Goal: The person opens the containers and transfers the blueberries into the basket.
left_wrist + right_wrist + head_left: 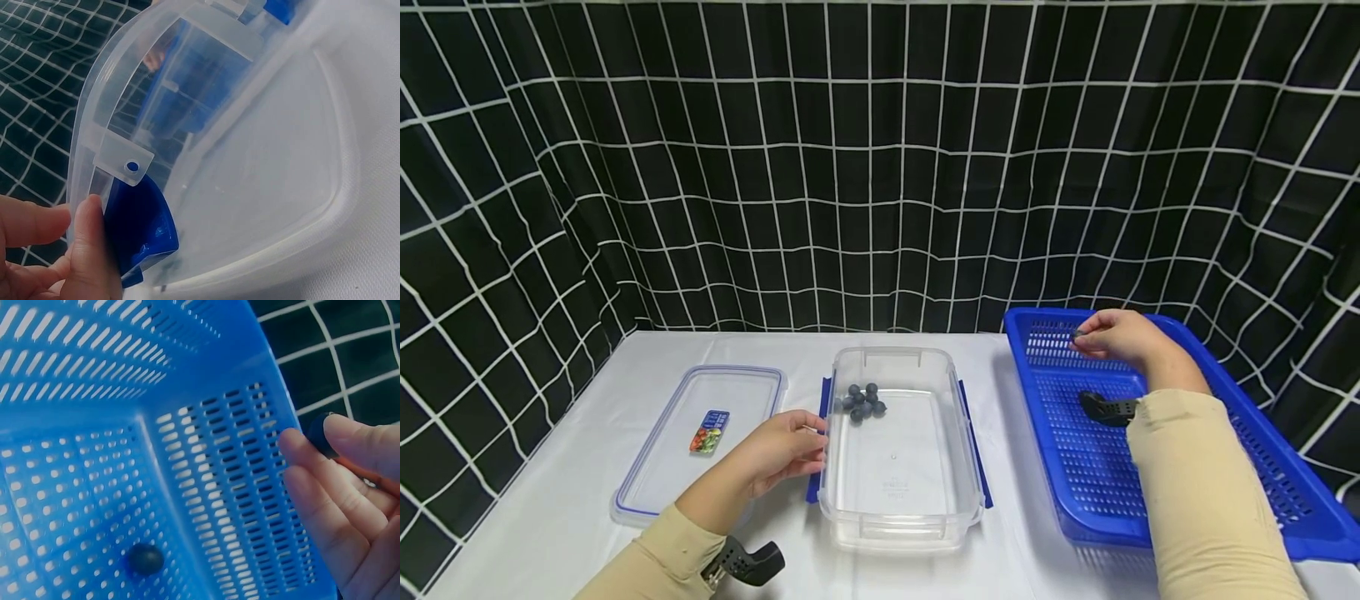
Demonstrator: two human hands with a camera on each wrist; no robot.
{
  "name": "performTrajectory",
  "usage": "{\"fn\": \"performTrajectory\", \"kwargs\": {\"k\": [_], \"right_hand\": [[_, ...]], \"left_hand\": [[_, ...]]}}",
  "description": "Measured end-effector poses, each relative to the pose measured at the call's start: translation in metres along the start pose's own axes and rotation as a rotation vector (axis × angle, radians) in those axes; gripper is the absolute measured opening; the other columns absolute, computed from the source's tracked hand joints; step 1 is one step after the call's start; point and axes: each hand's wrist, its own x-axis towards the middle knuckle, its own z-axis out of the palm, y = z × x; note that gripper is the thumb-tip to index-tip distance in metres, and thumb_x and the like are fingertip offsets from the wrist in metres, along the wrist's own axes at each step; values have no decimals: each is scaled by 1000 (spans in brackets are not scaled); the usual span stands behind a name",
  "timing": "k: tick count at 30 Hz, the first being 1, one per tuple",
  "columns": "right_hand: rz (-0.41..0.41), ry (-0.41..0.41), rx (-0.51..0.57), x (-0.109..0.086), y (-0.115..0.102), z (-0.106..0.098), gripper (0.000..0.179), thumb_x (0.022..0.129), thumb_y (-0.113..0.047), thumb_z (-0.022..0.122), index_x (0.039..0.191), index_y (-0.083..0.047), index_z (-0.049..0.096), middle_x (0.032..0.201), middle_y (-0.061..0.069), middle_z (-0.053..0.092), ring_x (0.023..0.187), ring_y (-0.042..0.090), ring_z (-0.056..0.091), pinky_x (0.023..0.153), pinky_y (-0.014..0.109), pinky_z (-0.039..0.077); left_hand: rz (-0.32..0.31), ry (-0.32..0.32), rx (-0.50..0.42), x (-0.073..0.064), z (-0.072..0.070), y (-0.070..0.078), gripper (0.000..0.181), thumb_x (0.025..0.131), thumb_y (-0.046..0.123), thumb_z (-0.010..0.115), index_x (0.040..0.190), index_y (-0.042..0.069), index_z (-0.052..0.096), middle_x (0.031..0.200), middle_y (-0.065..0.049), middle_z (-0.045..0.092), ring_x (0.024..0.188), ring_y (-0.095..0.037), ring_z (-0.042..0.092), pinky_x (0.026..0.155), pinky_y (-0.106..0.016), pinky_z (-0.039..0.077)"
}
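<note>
My right hand [1123,337] pinches a blueberry [320,434] between thumb and fingertips, above the far left part of a blue plastic basket [1045,450]. Another dark blueberry [145,559] lies on the basket floor in the right wrist view. At the left side of a clear plastic container [917,467], my left hand [786,450] touches the wall with loosely bent fingers, beside a lowered blue latch [140,225]. Several blueberries [867,408] sit clustered inside the container, towards its far left corner.
A clear lid [658,467] with a blue-edged rim and a colourful label [709,432] lies flat left of the container. The white tabletop [1000,550] ends at a black curtain [887,183] with a white grid, which also hangs along both sides.
</note>
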Motion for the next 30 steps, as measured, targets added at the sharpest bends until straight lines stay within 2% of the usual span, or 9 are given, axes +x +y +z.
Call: {"fn": "performTrajectory", "kwargs": {"k": [6, 17, 24, 30], "right_hand": [[51, 2, 26, 0, 11, -2, 27, 88, -9, 59, 107, 6, 48, 86, 4, 62, 79, 13, 62, 72, 25, 56], [107, 25, 108, -2, 14, -5, 25, 90, 1, 51, 110, 14, 42, 80, 3, 61, 75, 13, 63, 72, 25, 56], [120, 39, 82, -4, 13, -5, 29, 93, -5, 49, 117, 11, 43, 87, 7, 62, 84, 21, 64, 74, 28, 56], [105, 50, 87, -4, 11, -5, 29, 93, -7, 49, 117, 9, 43, 92, 9, 61, 85, 19, 64, 79, 30, 55]], "left_hand": [[-3, 8, 1, 0, 0, 0, 29, 88, 1, 52, 115, -8, 45, 78, -8, 55, 67, -12, 57, 65, -21, 56], [-3, 18, 3, -1, 1, 0, 31, 88, 2, 54, 116, -7, 45, 80, -9, 55, 68, -12, 57, 66, -21, 56], [2, 19, 1, -1, 1, 0, 30, 88, 2, 54, 115, -8, 45, 79, -8, 56, 67, -12, 57, 65, -21, 56], [4, 25, 7, -1, 1, 0, 30, 88, 2, 54, 115, -7, 46, 79, -9, 56, 68, -12, 57, 65, -21, 56]]}}
